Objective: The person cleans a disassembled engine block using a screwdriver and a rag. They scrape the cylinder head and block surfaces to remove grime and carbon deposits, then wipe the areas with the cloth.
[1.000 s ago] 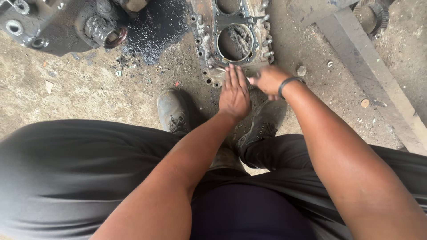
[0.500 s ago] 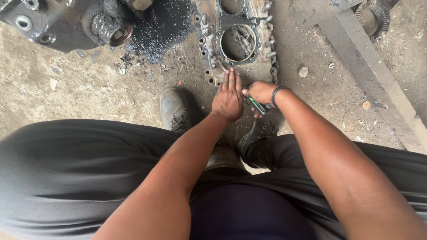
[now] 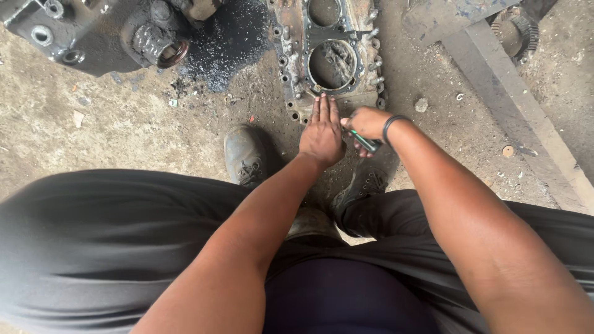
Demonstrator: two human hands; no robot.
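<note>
A rusty metal engine block (image 3: 297,68) with two round cylinder bores lies on the dirt floor ahead of me. My left hand (image 3: 322,133) lies flat, fingers together, on the block's near edge just below the nearer bore (image 3: 332,65). Close to its right, my right hand (image 3: 365,124) is closed around a thin green-handled tool (image 3: 366,142); a dark band circles that wrist. The tool's tip is hidden between the two hands.
A black greasy engine part (image 3: 105,37) and a dark oil patch (image 3: 226,37) lie at the upper left. A long metal beam (image 3: 513,117) runs along the right, a gear (image 3: 513,31) behind it. My worn boots (image 3: 244,154) stand on the dirt below the block.
The view has drifted downward, so the block sits higher in frame. Both hands stay at the block's near edge; the green tool came into sight in my right hand half a second ago.
</note>
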